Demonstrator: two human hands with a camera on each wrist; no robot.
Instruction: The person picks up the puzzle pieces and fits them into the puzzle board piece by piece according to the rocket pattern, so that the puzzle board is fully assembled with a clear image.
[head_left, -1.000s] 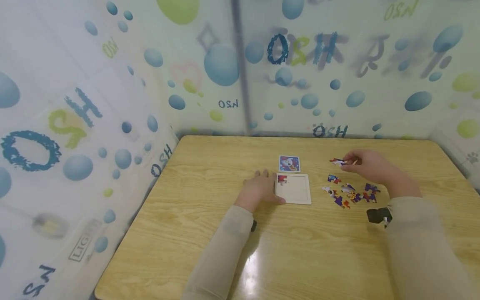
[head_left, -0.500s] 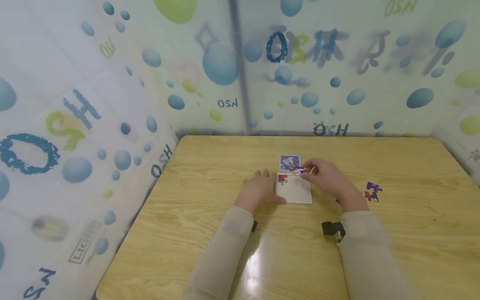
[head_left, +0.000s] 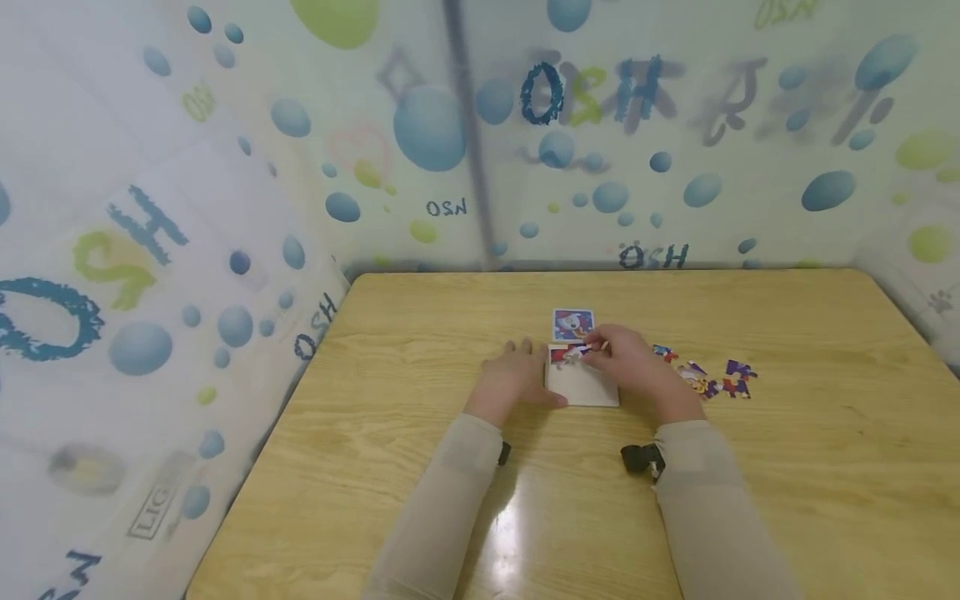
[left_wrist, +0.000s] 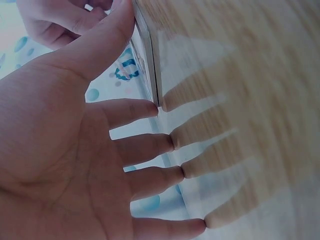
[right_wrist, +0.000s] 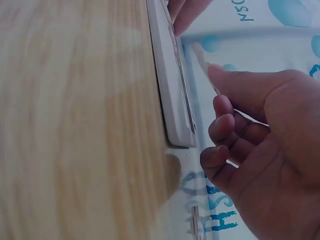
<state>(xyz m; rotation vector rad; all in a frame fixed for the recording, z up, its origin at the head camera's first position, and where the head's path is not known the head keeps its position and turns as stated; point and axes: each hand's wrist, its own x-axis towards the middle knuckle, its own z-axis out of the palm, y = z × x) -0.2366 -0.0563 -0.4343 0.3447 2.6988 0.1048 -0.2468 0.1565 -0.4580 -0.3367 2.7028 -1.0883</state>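
Observation:
My right hand (head_left: 628,360) pinches a jigsaw puzzle piece (head_left: 579,352) between thumb and fingers, over the top of a pale square puzzle tray (head_left: 581,390). In the right wrist view the piece (right_wrist: 204,59) shows edge-on at the thumb tip, tilted above the tray (right_wrist: 172,85). A red puzzle piece (head_left: 557,356) lies in the tray's upper left corner. At the tray's left side rests my left hand (head_left: 514,379), its thumb along the edge. The left wrist view shows that hand's fingers (left_wrist: 145,149) spread and straight, fingertips on the tabletop.
Just behind the tray lies a square picture card (head_left: 573,324) with a white cartoon figure. Several loose puzzle pieces (head_left: 738,379) are scattered right of the right hand, partly hidden by it. The wooden table (head_left: 360,417) meets a patterned wall (head_left: 585,192) at its far edge.
My right hand has carried the puzzle piece left from the loose pieces, past the card's edge, and down over the tray's top. The left hand stays at the tray's left side.

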